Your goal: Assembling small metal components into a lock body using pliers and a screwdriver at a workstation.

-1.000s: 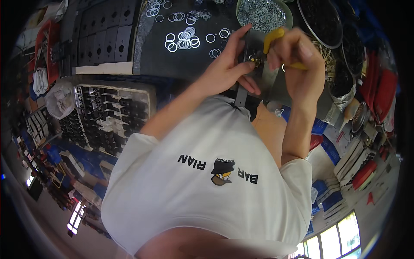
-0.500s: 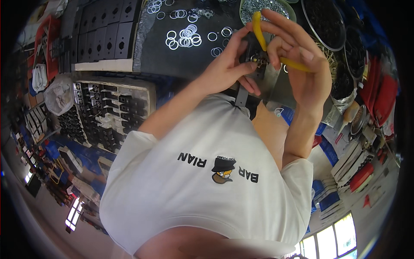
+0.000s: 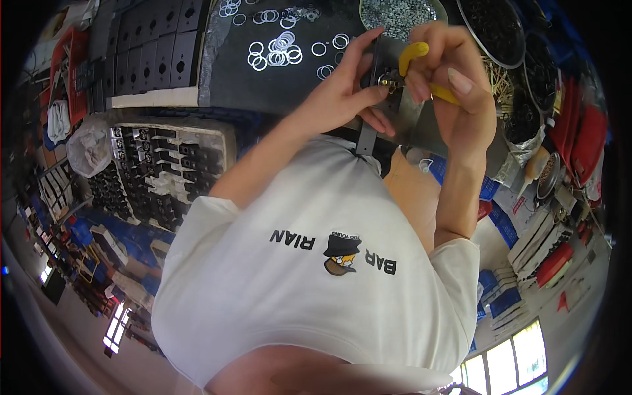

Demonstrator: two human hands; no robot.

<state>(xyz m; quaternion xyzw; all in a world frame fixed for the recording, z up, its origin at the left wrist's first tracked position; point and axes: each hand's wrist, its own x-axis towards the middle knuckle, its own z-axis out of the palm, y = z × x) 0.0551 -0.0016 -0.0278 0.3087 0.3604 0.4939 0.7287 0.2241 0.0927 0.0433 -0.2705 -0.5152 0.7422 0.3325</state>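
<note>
My left hand (image 3: 336,95) is closed on a long dark metal part (image 3: 367,139), fingers on its far side and thumb on its near side. Near the thumb tip, small brass-coloured pieces (image 3: 388,83) show on the part. My right hand (image 3: 469,108) grips a pair of yellow-handled pliers (image 3: 413,55), its fingers curled round both handles. The jaws point left to the brass pieces; whether they clamp anything is too small to tell. Loose silver rings (image 3: 275,54) lie on the dark work surface to the left of my hands.
A green-rimmed tub of small metal pieces (image 3: 401,18) stands beyond my hands. At the right is a large round pan (image 3: 490,29) of dark pieces. Flat black plates (image 3: 155,49) with holes lie far left. A tray (image 3: 230,141) of black parts sits nearer on the left.
The plier handles, spread wide before, have turned and come closer together. My right hand's raised fingers have folded down round them. My left hand keeps its hold on the metal part.
</note>
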